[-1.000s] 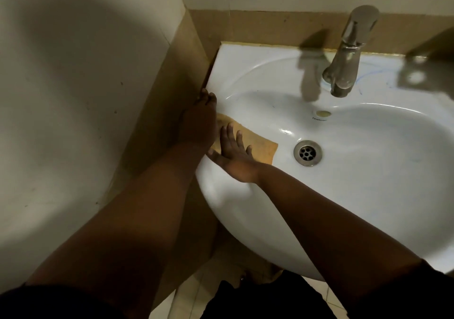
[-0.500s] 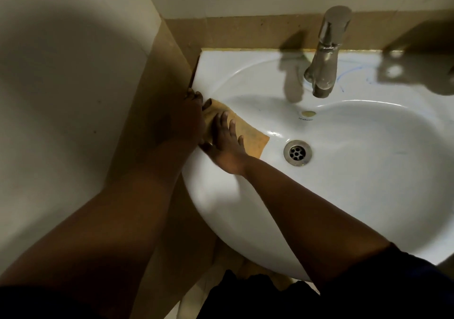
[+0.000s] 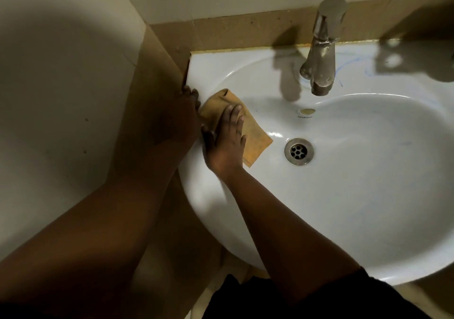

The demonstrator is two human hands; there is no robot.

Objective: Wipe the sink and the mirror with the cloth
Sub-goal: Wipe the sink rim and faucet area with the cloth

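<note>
A white ceramic sink (image 3: 344, 208) fills the right of the view. An orange-yellow cloth (image 3: 256, 138) lies spread on the basin's left inner slope. My right hand (image 3: 226, 141) lies flat on the cloth, palm down, fingers together and pointing away from me. My left hand (image 3: 181, 117) rests over the sink's left rim beside the wall, touching the cloth's left edge; its fingers curl over the rim. No mirror is in view.
A chrome tap (image 3: 321, 48) stands at the back of the basin. A metal drain (image 3: 298, 151) sits just right of the cloth. Tan tiles run behind and left of the sink, with a pale wall (image 3: 61, 85) at the left. Blue marks show near the tap.
My right hand has slid forward up the basin's left slope with the cloth under it. My left hand stayed on the rim. The camera has come closer.
</note>
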